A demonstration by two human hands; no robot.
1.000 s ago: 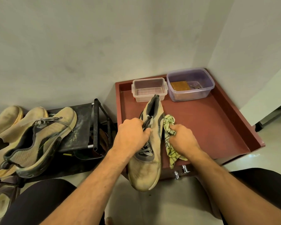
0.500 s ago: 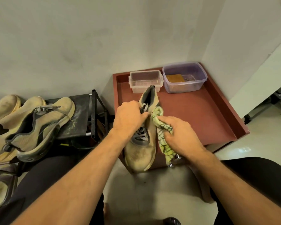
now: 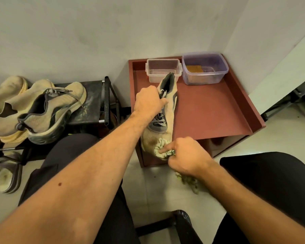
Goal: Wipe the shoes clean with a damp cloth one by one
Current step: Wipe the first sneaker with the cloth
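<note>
A dirty beige sneaker (image 3: 167, 110) with grey laces is held over the front edge of a red-brown tray table (image 3: 213, 110), toe toward me. My left hand (image 3: 149, 101) grips it at the laces and tongue. My right hand (image 3: 185, 155) holds a bunched green-patterned cloth (image 3: 163, 151) and presses it with the forefinger against the sneaker's toe. The cloth's loose end hangs below my right wrist.
Several more beige shoes (image 3: 42, 110) lie on a black rack (image 3: 93, 103) at the left, with a slipper (image 3: 6, 175) on the floor below. A clear tub (image 3: 163, 70) and a purple tub (image 3: 204, 67) stand at the tray's back.
My right hand has slid the cloth from the sneaker's right side down to its toe. My left hand keeps its grip on the laces.
</note>
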